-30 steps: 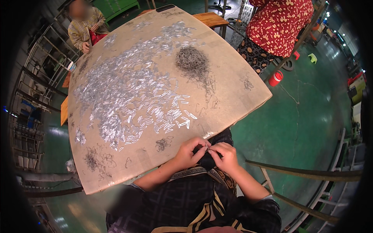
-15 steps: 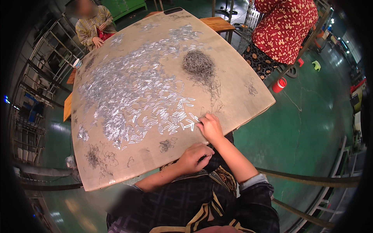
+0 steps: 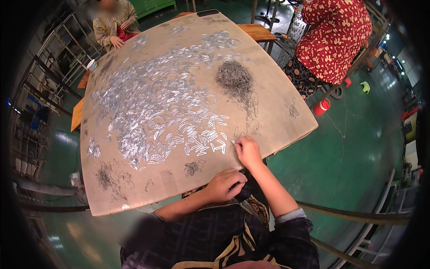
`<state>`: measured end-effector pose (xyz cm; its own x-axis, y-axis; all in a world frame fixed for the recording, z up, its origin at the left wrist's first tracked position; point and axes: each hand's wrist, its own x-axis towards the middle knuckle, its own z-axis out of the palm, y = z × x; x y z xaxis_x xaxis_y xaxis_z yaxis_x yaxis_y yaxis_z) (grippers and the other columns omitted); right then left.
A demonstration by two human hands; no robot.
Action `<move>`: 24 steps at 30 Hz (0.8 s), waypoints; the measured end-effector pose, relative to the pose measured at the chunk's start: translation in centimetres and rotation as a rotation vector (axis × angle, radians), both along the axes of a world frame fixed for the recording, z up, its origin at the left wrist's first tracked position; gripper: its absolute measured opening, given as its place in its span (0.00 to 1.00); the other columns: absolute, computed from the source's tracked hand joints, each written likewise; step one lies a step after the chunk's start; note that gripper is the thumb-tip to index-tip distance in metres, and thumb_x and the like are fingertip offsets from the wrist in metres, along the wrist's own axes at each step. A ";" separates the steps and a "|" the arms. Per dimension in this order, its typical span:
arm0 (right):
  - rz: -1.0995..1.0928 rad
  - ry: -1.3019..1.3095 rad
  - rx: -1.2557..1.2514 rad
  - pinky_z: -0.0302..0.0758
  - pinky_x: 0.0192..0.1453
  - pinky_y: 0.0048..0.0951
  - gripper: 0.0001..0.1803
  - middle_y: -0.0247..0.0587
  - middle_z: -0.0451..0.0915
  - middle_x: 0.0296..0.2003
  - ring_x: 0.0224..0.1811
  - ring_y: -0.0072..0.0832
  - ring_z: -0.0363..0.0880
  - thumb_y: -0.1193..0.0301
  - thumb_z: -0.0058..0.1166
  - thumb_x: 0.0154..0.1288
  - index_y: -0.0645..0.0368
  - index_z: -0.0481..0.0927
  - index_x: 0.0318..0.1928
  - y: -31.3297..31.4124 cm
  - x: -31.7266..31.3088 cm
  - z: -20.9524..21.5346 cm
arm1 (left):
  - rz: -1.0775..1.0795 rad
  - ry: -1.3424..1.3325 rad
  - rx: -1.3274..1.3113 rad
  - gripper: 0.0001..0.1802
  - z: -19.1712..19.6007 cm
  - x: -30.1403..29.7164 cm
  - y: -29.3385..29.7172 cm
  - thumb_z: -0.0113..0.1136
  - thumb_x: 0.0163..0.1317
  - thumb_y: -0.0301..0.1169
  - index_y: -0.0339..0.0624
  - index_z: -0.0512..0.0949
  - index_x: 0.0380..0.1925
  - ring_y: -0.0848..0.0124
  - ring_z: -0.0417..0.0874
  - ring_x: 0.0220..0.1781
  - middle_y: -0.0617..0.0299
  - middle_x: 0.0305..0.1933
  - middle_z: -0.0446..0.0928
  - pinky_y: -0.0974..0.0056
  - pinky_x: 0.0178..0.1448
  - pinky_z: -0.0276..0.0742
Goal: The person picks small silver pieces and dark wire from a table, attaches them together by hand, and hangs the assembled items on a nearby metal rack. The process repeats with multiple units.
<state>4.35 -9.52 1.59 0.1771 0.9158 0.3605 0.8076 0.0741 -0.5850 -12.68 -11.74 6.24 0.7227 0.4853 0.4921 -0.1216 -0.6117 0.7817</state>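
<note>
Many small shiny silver strips [image 3: 156, 103] lie spread over the brown table top [image 3: 268, 94]. My right hand [image 3: 249, 151] is closed in a pinch above the near right part of the table, beside the edge of the strips. A pale sliver, one small silver strip [image 3: 233, 141], shows at its fingertips. Close to the table's front edge, my left hand [image 3: 226, 184] is curled with thumb and fingers together; what it holds, if anything, is too small to make out. A dark heap of thin bent wire pieces [image 3: 234, 77] sits farther back on the right.
Smaller wire tangles lie near the front edge [image 3: 193, 168] and at the near left [image 3: 105, 175]. A black phone-like slab [image 3: 208, 13] rests at the far edge, a paper cup [image 3: 92, 65] at the left. One person [image 3: 114, 27] is far left; another [image 3: 333, 40] is at right, by a red container [image 3: 321, 106].
My right hand has drawn slightly right and away from the strips, with a strip now at its fingertips. My left hand stays nearly in place. The whole view has shifted a little.
</note>
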 end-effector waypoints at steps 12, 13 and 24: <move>0.063 0.737 -0.092 0.76 0.36 0.22 0.03 0.38 0.83 0.29 0.31 0.20 0.80 0.80 0.61 0.60 0.67 0.83 0.35 -10.8 0.6 5.5 | 0.078 0.123 -0.065 0.07 0.1 0.4 -0.2 0.61 0.56 0.21 0.39 0.75 0.34 0.57 0.83 0.36 0.54 0.35 0.81 0.60 0.40 0.78; 0.073 0.619 -0.054 0.76 0.37 0.23 0.03 0.39 0.83 0.29 0.31 0.21 0.81 0.81 0.61 0.59 0.67 0.83 0.34 -11.0 0.4 5.9 | 0.079 0.126 -0.067 0.07 0.1 0.3 -0.3 0.62 0.56 0.21 0.39 0.76 0.34 0.57 0.83 0.36 0.54 0.34 0.80 0.60 0.40 0.78; 0.044 0.658 -0.007 0.77 0.38 0.25 0.05 0.43 0.84 0.31 0.32 0.27 0.82 0.82 0.62 0.57 0.66 0.84 0.36 -11.5 -0.4 5.3 | 0.129 0.126 -0.215 0.06 -0.7 0.2 -0.8 0.64 0.58 0.23 0.39 0.77 0.34 0.73 0.77 0.26 0.60 0.30 0.78 0.69 0.31 0.72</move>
